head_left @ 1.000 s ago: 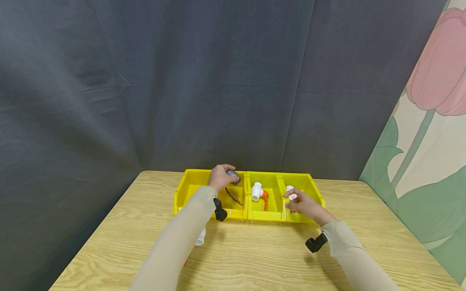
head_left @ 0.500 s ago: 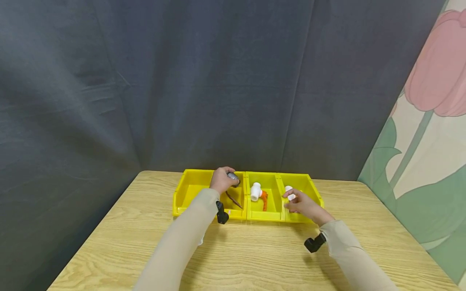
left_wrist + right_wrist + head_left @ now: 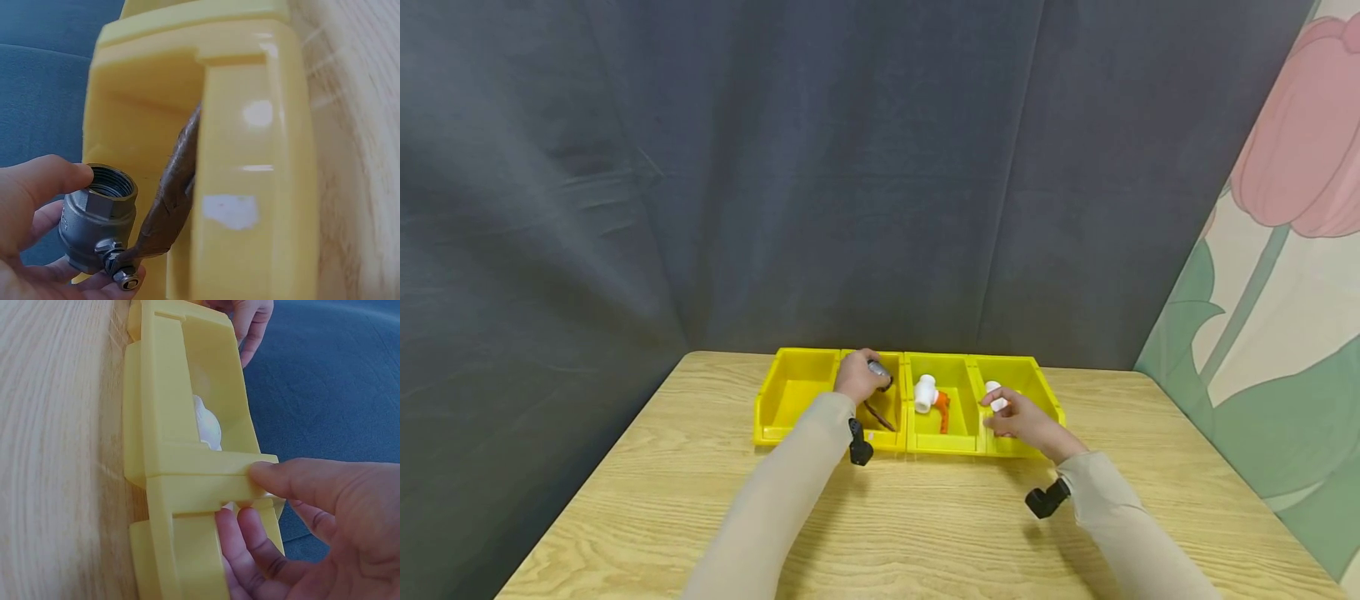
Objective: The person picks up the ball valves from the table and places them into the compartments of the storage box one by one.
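At a wooden counter [image 3: 925, 533], a person's left hand [image 3: 856, 382] grasps a metal valve [image 3: 880, 372], thumb on its threaded rim and fingers around the body, at the 12 o'clock side of the second bin [image 3: 891, 443] in a row of four yellow ones. The valve's brown handle [image 3: 169, 194] slants toward 5 o'clock, passing behind the bin's front lip.

The step in hand appears to be handling the valve at that bin; the next move, in this judgement, calls for a firm hold and care that the handle does not snag the lip.

To the right, the third bin [image 3: 943, 444] holds a white valve [image 3: 923, 393], its orange lever [image 3: 943, 410] pointing to 5 o'clock. The fourth bin [image 3: 1051, 392] holds a white fitting [image 3: 992, 387] at its 9 o'clock side, partly hidden by the right hand [image 3: 1033, 425]. That hand's thumb rests on the divider [image 3: 200, 494] between those two bins; whether its bent fingers pinch the divider or the fitting cannot be told.
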A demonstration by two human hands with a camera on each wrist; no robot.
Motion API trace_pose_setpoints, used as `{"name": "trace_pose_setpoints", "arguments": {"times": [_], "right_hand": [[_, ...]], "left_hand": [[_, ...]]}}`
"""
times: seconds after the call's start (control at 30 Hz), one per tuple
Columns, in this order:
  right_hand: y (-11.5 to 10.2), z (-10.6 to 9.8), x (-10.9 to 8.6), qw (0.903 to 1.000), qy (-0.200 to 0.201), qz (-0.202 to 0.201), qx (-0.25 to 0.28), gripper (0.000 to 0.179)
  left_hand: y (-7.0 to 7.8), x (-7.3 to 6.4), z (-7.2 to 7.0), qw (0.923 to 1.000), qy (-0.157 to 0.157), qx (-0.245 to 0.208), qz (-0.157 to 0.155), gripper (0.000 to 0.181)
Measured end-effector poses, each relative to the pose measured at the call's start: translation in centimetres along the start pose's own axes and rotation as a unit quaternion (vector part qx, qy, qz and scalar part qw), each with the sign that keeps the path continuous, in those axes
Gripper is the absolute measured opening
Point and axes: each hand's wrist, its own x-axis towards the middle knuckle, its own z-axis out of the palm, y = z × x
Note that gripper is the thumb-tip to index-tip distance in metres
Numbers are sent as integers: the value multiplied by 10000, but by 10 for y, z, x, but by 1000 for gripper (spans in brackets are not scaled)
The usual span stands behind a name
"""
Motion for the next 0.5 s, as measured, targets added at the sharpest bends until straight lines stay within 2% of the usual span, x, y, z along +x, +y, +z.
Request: {"name": "trace_pose_setpoints", "arguments": {"times": [0.3,0.5], "right_hand": [[0,0,-1,10000,-9,-37,65,36],[1,0,0,9999,-3,-62,119,35]], "left_hand": [[-4,0,6,10000,-4,42,-81,41],[-11,3,10,9998,-103,-176,-71,32]]}}
